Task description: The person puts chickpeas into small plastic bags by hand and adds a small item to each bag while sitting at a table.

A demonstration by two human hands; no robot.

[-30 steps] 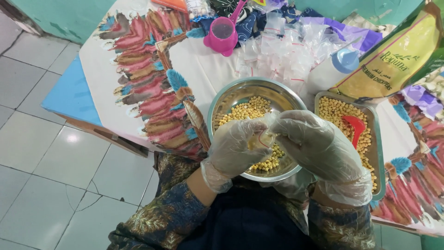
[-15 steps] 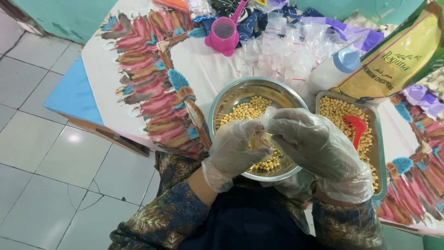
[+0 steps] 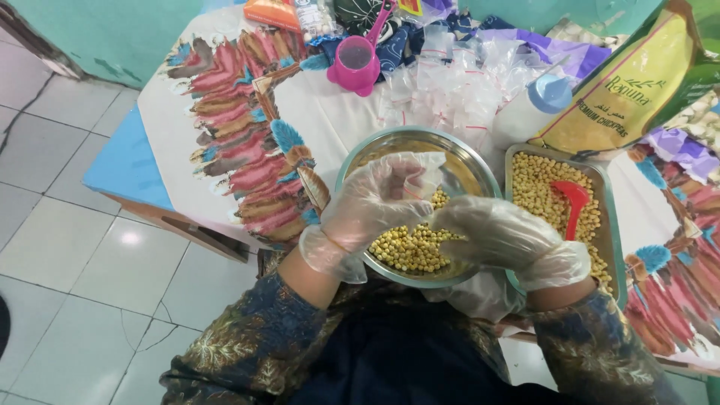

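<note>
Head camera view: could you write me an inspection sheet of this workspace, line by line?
Surface: table under a white cloth with red and blue feather print.
Job's things: round steel bowl of chickpeas; small clear bag held over it.
Clutter: steel tray of chickpeas with red scoop; pile of empty clear bags; pink cup; large yellow pouch; white bottle.
Hands: left hand and right hand, both in clear gloves, fingers on the bag.
Cables: nothing seen.
Surroundings: pale floor tiles; teal wall.
</note>
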